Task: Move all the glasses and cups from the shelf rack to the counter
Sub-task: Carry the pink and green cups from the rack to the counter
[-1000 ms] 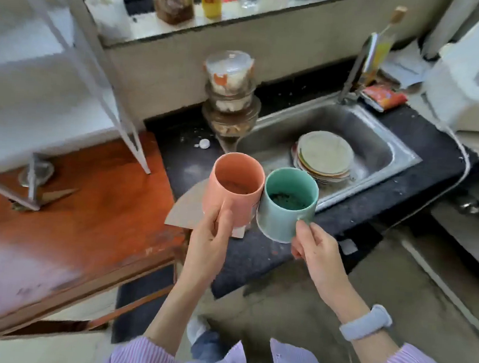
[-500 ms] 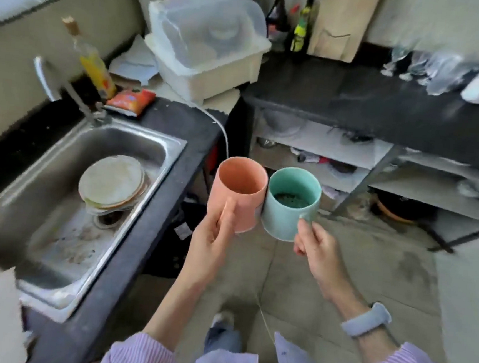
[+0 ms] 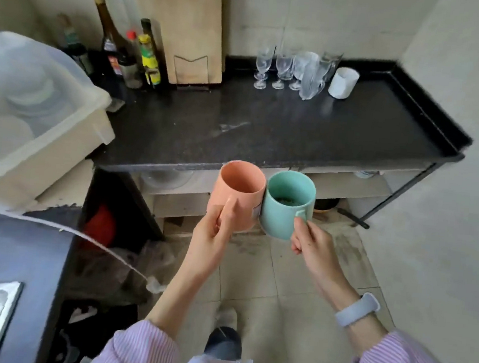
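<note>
Two cups are held up side by side in front of the black counter [image 3: 266,125], over the tiled floor, not yet set down. The orange cup [image 3: 238,193] is gripped by the left hand [image 3: 213,237]: fingers closed around the near wall, thumb [image 3: 228,209] pressed flat up the side. The teal cup [image 3: 287,204] is held by the right hand [image 3: 311,245], fingers pinched shut on its handle at the near right side; dark residue is seen at its bottom. Both cups are upright, slightly tilted, walls touching each other; rims sit just below the counter's front edge in the view. At the counter's back, right of centre, a cluster of clear stemmed glasses [image 3: 283,69] is standing, with a white cup [image 3: 343,82] just beside them on the right. Sauce bottles [image 3: 128,53] and a wooden cutting board [image 3: 185,26] are placed at the back left, against the wall. A pale wristband [image 3: 357,309] is worn on the right wrist; striped sleeves are visible at the bottom.
</note>
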Demonstrator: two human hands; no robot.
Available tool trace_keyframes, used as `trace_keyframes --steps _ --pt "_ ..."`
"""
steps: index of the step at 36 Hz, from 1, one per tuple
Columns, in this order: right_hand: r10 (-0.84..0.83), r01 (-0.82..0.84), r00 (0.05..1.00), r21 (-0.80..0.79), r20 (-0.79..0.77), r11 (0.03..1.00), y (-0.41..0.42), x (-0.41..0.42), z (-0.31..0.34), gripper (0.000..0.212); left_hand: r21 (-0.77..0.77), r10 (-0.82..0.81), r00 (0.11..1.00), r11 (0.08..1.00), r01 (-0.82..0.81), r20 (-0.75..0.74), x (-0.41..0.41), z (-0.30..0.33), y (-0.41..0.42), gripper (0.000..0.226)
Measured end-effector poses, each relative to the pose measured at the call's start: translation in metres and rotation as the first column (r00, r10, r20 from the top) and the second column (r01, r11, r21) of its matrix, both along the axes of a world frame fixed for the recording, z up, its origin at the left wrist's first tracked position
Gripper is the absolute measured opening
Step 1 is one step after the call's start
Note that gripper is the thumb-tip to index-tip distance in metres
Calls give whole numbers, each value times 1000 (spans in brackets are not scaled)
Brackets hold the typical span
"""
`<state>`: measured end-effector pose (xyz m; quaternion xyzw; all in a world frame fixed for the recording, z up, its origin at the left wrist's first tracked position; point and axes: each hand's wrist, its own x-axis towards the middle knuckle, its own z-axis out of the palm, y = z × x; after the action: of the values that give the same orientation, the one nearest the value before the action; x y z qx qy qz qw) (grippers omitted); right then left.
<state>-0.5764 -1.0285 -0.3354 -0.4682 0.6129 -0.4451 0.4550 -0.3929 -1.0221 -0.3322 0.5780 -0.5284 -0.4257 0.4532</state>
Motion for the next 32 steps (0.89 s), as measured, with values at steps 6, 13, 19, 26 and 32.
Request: trace_keyframes --steps 6,13,19,26,32 --pt "-72 72 997 16 5 997 -91 -21 -1 42 -1 -113 993 994 113 37 -19 -1 -114 30" --pt "-124 124 992 23 7 992 -183 -51 -19 42 27 -177 984 984 176 8 -54 -17 -223 27" --pt "-127 127 992 58 -8 990 -275 -79 -39 44 103 -144 989 984 147 -35 -83 -40 -309 32" --pt "-16 12 1000 172 23 985 -388 -103 -68 38 209 11 998 978 2 -58 -107 -72 -406 37" --pt "50 -56 998 226 30 972 -469 -104 -89 41 282 113 992 955 -95 -47 -112 -97 -474 40"
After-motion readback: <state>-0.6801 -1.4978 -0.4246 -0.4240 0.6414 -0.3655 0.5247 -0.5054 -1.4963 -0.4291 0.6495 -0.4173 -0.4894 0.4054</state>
